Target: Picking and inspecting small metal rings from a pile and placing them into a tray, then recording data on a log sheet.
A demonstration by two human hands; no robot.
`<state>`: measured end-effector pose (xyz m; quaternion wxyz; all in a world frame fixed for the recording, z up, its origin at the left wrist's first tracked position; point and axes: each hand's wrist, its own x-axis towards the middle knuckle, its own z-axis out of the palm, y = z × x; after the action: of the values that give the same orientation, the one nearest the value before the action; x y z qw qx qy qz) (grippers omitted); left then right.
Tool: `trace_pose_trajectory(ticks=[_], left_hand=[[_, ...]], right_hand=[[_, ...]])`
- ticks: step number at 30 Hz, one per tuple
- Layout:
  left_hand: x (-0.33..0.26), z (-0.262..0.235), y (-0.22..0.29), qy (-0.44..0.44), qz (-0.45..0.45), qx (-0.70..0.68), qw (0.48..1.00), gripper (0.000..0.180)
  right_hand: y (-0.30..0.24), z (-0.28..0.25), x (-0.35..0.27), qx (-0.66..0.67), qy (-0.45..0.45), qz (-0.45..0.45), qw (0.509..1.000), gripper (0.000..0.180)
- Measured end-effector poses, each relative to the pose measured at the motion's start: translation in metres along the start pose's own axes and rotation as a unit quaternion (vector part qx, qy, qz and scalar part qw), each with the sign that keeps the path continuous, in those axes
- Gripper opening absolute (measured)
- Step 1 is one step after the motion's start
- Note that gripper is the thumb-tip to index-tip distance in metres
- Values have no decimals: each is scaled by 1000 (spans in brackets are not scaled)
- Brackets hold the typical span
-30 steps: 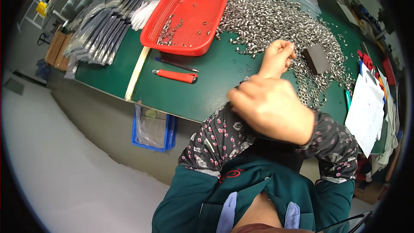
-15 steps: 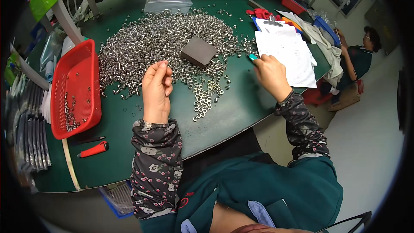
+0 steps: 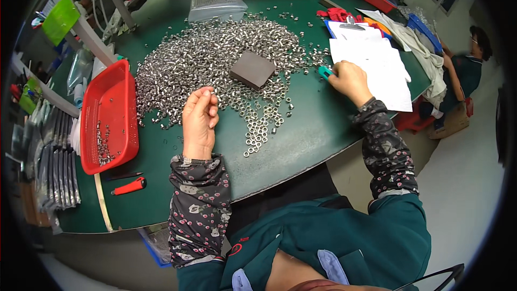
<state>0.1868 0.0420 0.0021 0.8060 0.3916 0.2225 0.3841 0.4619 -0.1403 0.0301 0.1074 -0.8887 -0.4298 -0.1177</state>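
A large heap of small metal rings spreads over the green table. Several rings lie on end in a flat cluster at its near edge. On the heap rests a dark grey rectangular block. My left hand is raised in front of the heap, thumb and fingertips pinched together; whatever is between them is too small to make out. To the right, my right hand is closed round a small teal tool whose end sticks out past the fingers; its exact kind is hidden.
A red perforated basket with some rings stands at the left. Near it lie a red-handled utility knife and a dark pen. Clear plastic bags are at the back. Papers on a clipboard lie right; beyond sits another person.
The whole view has shifted, so the table's things appear farther right. More of the teal tool shows at my right fingers. My left hand keeps its pinch.
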Motion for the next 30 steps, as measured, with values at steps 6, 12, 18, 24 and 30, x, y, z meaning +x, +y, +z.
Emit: trace_pose_trajectory(ticks=[6, 12, 18, 24, 30], left_hand=[[0, 6, 3, -20, -6, -23, 1000, 11], [-3, -3, 5, -26, -17, -45, 998, 11], [1, -2, 0, -35, -33, -63, 997, 13], [-2, -3, 1, -35, -53, -56, 996, 16], [-2, -1, 1, -51, -65, -56, 995, 18]], right_hand=[[6, -32, 13, 301, 2, -41, 953, 14], [-91, -54, 26, 704, -13, -111, 701, 20], [-132, -12, 6, 387, 169, -276, 864, 17], [-133, -6, -16, 266, 24, -323, 908, 27], [-135, -7, -18, 267, 15, -323, 908, 27]])
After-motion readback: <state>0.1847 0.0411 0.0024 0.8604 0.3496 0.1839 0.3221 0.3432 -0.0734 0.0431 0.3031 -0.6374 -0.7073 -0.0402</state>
